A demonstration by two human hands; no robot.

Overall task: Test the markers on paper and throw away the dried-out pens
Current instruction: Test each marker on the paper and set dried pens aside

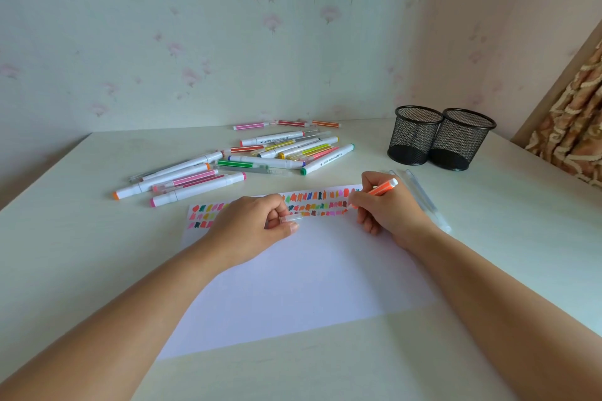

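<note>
A white sheet of paper (303,277) lies in front of me, with rows of coloured test swatches (312,202) along its far edge. My right hand (387,208) grips an orange marker (382,188), its tip down on the paper at the right end of the swatches. My left hand (257,225) rests on the paper and pinches a clear pen cap (291,217). A pile of markers (260,156), white-bodied and thin coloured ones, lies scattered behind the paper.
Two black mesh pen cups (415,135) (461,140) stand side by side at the back right. Two clear pens (423,202) lie right of the paper by my right wrist. A wall runs behind the table (81,238); a curtain (573,140) hangs far right.
</note>
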